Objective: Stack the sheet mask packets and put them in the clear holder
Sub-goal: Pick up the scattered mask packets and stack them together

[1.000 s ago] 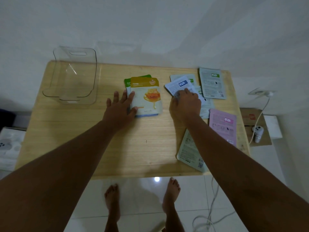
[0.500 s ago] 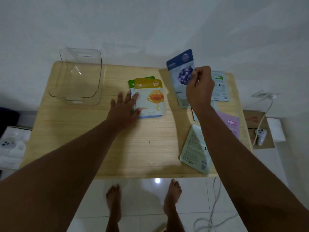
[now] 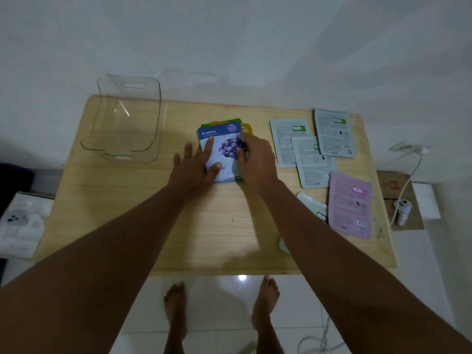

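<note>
A blue Blueberry packet [image 3: 219,146] lies face up on top of a small stack in the middle of the wooden table [image 3: 127,213]; yellow and green packet edges [image 3: 224,122] peek out behind it. My left hand [image 3: 196,167] rests flat on the packet's left side, fingers spread. My right hand [image 3: 255,159] presses on its right edge, fingers curled over it. The clear holder [image 3: 127,118] stands empty at the table's back left. Three pale grey packets [image 3: 311,146] and a pink one [image 3: 350,203] lie face down on the right. Another packet [image 3: 311,203] is partly hidden under my right forearm.
A white wall backs the table. To the right, a cardboard box [image 3: 401,200] holds a small white device with a cable running to a wall socket [image 3: 408,149]. A white object [image 3: 20,223] sits low on the left. My bare feet stand on the tiled floor [image 3: 219,302].
My right hand lifted the Blueberry packet from the right-hand pile, turned it face up and brought it down onto the stack. My left hand slid onto the packet.
</note>
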Action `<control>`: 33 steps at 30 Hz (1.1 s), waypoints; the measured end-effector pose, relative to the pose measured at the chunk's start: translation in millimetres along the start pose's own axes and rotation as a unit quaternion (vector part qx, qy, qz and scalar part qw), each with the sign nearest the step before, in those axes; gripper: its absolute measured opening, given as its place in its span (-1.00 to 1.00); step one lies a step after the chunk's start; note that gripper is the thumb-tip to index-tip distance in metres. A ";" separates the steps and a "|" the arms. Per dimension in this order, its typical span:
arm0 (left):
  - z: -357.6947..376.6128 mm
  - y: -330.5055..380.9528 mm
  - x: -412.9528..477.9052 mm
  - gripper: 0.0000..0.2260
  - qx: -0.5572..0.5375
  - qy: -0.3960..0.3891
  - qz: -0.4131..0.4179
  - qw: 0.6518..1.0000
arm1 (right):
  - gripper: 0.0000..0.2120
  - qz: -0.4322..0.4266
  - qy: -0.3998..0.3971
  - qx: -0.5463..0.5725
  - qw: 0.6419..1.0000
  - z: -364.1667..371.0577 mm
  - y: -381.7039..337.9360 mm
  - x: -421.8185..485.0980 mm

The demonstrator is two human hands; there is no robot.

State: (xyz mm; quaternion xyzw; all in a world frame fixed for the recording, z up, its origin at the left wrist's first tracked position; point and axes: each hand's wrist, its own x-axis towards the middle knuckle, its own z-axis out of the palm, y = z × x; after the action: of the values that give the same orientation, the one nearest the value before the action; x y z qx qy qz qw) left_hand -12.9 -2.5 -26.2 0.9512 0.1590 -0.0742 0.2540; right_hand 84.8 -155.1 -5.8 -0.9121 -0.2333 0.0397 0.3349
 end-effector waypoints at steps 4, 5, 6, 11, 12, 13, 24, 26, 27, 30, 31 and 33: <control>2.4 1.3 4.1 -0.35 0.042 -0.005 -0.006 0.999 | -0.66 -0.008 -0.058 -0.070 0.996 7.9 5.9 -6.6; 3.1 1.9 4.5 -0.34 0.045 -0.003 -0.008 0.999 | -0.66 -0.016 -0.054 -0.061 0.997 7.8 6.8 -6.3; 3.9 2.3 4.7 -0.34 0.049 -0.002 -0.009 0.999 | -0.66 -0.023 -0.044 -0.053 0.997 6.1 8.4 -5.1; 5.5 1.9 3.7 -0.35 0.061 0.001 -0.006 0.998 | -0.56 0.033 0.049 -0.131 0.990 -20.5 28.1 12.7; 4.8 1.7 4.0 -0.35 0.059 -0.002 -0.004 0.998 | -0.49 0.060 0.048 -0.152 0.985 -25.5 34.3 17.7; 3.8 1.9 4.3 -0.35 0.057 -0.007 -0.004 0.998 | -0.42 0.084 0.034 -0.171 0.981 -28.8 41.0 22.5; 3.0 0.9 4.2 -0.33 0.044 -0.013 -0.005 0.999 | -0.56 0.025 -0.050 -0.293 0.955 -25.0 61.6 27.2; 2.9 0.5 4.1 -0.33 0.035 -0.012 -0.006 0.999 | -0.61 0.009 -0.030 -0.284 0.958 -24.9 56.7 25.6; 2.9 0.4 3.9 -0.32 0.030 -0.011 -0.005 0.999 | -0.62 0.001 -0.019 -0.277 0.961 -25.3 54.0 24.7; 2.3 -0.3 3.5 -0.32 0.020 -0.010 -0.004 1.000 | -0.66 -0.008 0.001 -0.269 0.963 -27.4 45.8 23.1; 2.2 -0.2 3.3 -0.32 0.019 -0.010 -0.004 1.000 | -0.68 -0.007 0.003 -0.269 0.963 -26.8 45.4 23.0; 1.8 0.2 2.8 -0.32 0.018 -0.011 -0.003 1.000 | -0.70 0.000 0.006 -0.256 0.967 -26.7 45.5 22.5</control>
State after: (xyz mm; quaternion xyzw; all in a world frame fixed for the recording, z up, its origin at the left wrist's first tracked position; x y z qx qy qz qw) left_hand -10.4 -2.8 -28.2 0.9543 0.1572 -0.0886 0.2384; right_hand 129.1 -191.1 -11.9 -0.9676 -0.2340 -0.0266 0.0914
